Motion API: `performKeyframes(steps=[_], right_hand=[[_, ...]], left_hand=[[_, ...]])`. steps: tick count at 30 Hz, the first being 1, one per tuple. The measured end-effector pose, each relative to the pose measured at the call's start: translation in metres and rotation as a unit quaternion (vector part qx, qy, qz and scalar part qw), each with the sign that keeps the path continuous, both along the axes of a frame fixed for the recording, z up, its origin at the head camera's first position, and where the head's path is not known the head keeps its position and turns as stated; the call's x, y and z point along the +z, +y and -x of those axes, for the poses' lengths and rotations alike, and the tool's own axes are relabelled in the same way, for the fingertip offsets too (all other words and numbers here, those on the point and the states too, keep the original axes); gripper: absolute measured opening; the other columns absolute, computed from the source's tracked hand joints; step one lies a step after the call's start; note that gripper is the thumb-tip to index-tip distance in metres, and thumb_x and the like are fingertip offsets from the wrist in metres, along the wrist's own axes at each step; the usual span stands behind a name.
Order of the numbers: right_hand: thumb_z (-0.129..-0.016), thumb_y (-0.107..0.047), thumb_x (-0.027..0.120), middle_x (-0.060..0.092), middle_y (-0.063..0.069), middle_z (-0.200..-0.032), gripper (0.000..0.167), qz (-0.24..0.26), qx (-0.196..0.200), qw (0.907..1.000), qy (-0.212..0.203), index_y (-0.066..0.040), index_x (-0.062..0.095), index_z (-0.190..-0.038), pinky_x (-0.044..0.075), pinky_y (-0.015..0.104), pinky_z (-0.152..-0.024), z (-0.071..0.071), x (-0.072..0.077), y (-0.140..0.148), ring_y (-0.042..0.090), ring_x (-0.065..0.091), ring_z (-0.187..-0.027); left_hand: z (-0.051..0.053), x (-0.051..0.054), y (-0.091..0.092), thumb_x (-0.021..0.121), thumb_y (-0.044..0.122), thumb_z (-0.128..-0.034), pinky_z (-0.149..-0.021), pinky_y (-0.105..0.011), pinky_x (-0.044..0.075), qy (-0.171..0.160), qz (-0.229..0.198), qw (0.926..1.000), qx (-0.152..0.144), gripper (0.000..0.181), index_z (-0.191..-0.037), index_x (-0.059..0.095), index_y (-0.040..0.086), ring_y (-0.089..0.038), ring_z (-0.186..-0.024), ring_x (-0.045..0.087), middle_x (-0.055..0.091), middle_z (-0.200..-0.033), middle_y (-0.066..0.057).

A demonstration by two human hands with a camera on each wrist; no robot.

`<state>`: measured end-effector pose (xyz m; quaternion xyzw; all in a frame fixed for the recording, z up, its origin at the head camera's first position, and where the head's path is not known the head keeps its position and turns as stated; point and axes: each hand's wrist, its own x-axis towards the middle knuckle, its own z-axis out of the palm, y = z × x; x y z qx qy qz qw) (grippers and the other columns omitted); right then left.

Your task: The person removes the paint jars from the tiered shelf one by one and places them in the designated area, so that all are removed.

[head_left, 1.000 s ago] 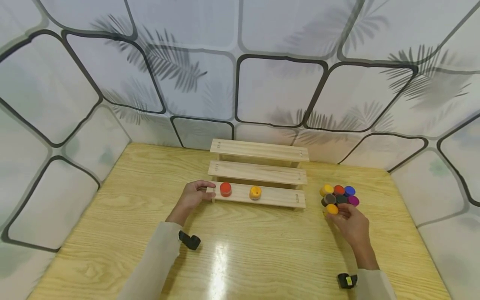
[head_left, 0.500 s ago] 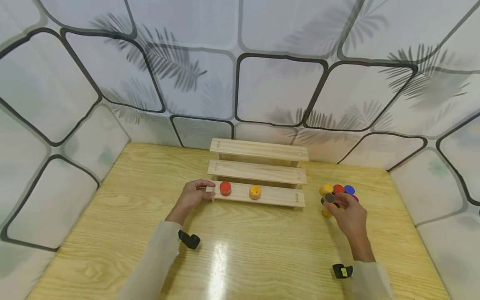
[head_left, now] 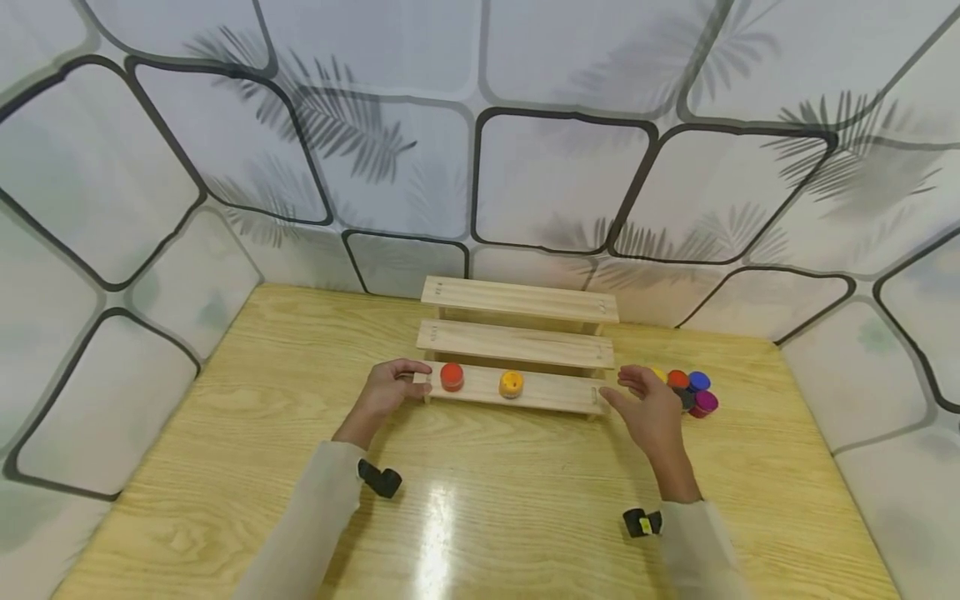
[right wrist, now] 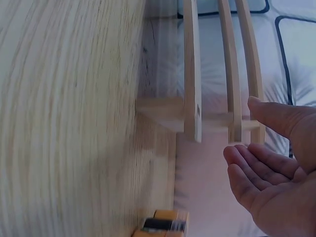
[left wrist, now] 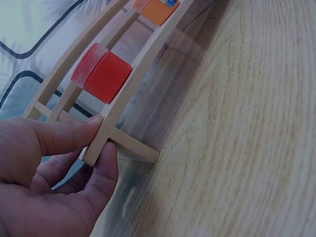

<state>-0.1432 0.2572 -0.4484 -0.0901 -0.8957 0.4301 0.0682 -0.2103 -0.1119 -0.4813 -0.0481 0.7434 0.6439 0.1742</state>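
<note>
A three-step wooden rack point(head_left: 517, 343) stands near the back of the table. My left hand point(head_left: 382, 393) pinches the left end of its lowest board, thumb on top and fingers beneath, as the left wrist view shows. On that board sit a small red jar point(left wrist: 106, 76) and, further right, an orange jar point(head_left: 512, 384). My right hand point(head_left: 651, 415) is at the board's right end, thumb and fingers apart. Nothing lies between them in the right wrist view, where the hand point(right wrist: 281, 173) appears close to the rack ends; whether it touches the wood I cannot tell.
Several small jars stand grouped right of the rack, including a purple one point(head_left: 703, 405), a blue one point(head_left: 698, 381) and a red one point(head_left: 677, 379). My right hand partly hides the group. A patterned cloth wall point(head_left: 555, 183) rises behind the table point(head_left: 525, 500).
My right hand has moved left from the jar group, where its fingers were at a dark-lidded jar, to the rack's right end. My left hand has stayed on the board.
</note>
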Motion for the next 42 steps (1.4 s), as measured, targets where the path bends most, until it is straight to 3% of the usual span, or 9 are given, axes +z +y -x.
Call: performKeyframes(steps=[10,22,33,42], right_hand=[[-0.083,-0.024,0.074,0.062,0.016,-0.121,0.047,0.040,0.040,0.9984,0.008,-0.002,0.057,-0.121,0.044,0.045,-0.101,0.009,-0.004,-0.037,0.030,0.058,-0.113],[-0.081,-0.022,0.076,0.063,0.019,-0.118,0.047,0.062,0.079,0.9947,0.020,-0.001,0.060,-0.119,0.046,0.045,-0.097,0.018,-0.001,-0.074,0.031,0.060,-0.110],[-0.081,-0.024,0.076,0.066,0.011,-0.115,0.045,0.055,0.102,0.9932,0.011,-0.002,0.062,-0.117,0.048,0.044,-0.095,0.019,-0.006,-0.099,0.028,0.062,-0.108],[-0.078,-0.023,0.078,0.069,0.008,-0.107,0.038,0.030,0.103,0.9936,0.035,-0.007,0.066,-0.110,0.050,0.043,-0.091,0.019,-0.009,-0.108,0.026,0.064,-0.102]], left_hand=[[0.001,-0.001,-0.002,0.068,0.004,-0.0852,-0.112,-0.047,0.031,-0.011,0.013,0.9999,0.001,0.029,-0.114,0.064,0.000,-0.033,-0.138,0.035,0.047,-0.141,-0.014],[0.000,-0.001,-0.003,0.068,0.007,-0.0858,-0.111,-0.049,0.031,-0.015,0.014,0.9998,-0.003,0.029,-0.114,0.064,0.003,-0.034,-0.138,0.033,0.046,-0.142,-0.013],[0.001,-0.001,-0.002,0.067,0.006,-0.0864,-0.112,-0.048,0.030,-0.012,0.004,0.9999,-0.007,0.029,-0.114,0.063,0.000,-0.035,-0.140,0.030,0.039,-0.147,-0.015],[0.000,-0.001,-0.002,0.068,0.006,-0.0855,-0.112,-0.047,0.030,-0.019,-0.002,0.9998,-0.005,0.027,-0.112,0.064,0.002,-0.033,-0.140,0.031,0.036,-0.150,-0.012]])
